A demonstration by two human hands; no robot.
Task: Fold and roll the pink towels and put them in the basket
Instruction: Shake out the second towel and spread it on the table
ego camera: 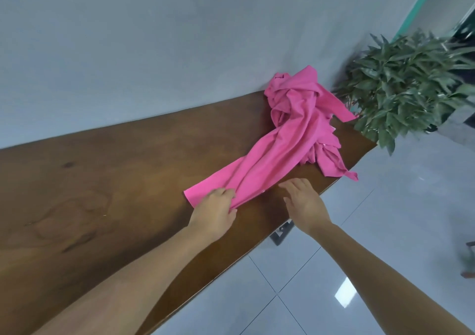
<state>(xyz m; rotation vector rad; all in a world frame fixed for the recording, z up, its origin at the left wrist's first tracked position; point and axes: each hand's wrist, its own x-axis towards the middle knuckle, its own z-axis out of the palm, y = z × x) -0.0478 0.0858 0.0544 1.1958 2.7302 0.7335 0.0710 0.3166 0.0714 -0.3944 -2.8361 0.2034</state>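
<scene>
A crumpled heap of bright pink towels point(295, 98) lies at the far right end of the brown wooden worktop point(115, 180), against the grey wall point(154, 38), with loose corners hanging over the edge. One towel point(270, 159) stretches out of the heap towards the person in a long, creased band. The left hand point(216, 211) grips its near end, fingers point(228, 193) curled into the cloth. The right hand point(305, 203) is just beside the towel's edge, fingers point(290, 186) straight and spread, holding nothing. A leafy plant point(406, 82) stands beyond the worktop.
</scene>
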